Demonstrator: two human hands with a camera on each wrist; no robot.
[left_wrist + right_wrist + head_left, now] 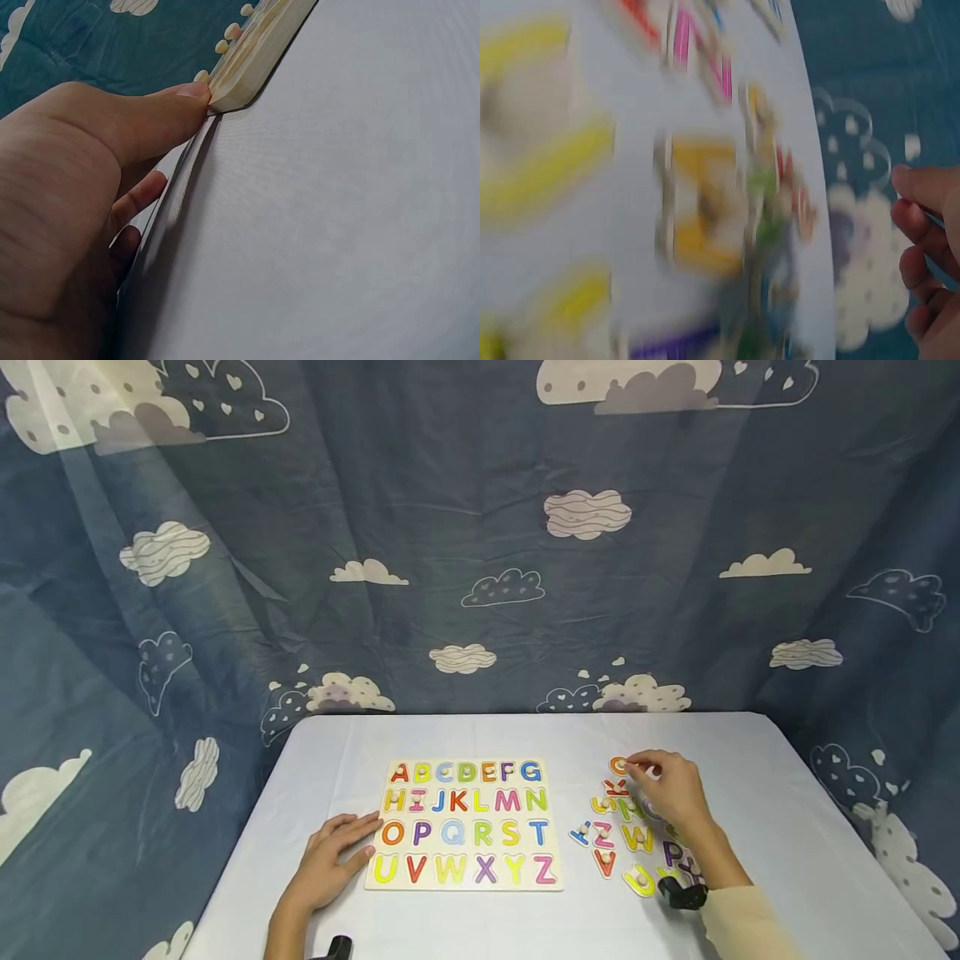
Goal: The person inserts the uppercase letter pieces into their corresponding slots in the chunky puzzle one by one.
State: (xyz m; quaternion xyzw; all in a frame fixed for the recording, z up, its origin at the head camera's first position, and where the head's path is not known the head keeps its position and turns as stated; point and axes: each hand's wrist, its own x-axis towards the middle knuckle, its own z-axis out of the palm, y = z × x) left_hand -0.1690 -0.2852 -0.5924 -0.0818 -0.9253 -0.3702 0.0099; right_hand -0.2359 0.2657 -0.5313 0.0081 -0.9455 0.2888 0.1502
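An alphabet puzzle board [467,891] lies on the table, its rows of coloured letters facing up. My left hand [326,862] rests at the board's left edge, fingers extended. In the left wrist view, its thumb [169,112] touches the board's corner, and several small knobs stand up from the board's top. To the right, my right hand [670,785] is over the far end of the loose letter pieces. Its fingertips are right beside an orange round letter piece [617,766]. The right wrist view is blurred; thumb and index finger [911,217] are close together with nothing visible between them.
Loose knobbed letters lie right of the board, among them a yellow W [637,839], a red V [604,862], a pink Z [603,834] and a yellow U [640,881]. A white cloth [795,827] covers the table. A cloud-patterned curtain [420,510] hangs behind.
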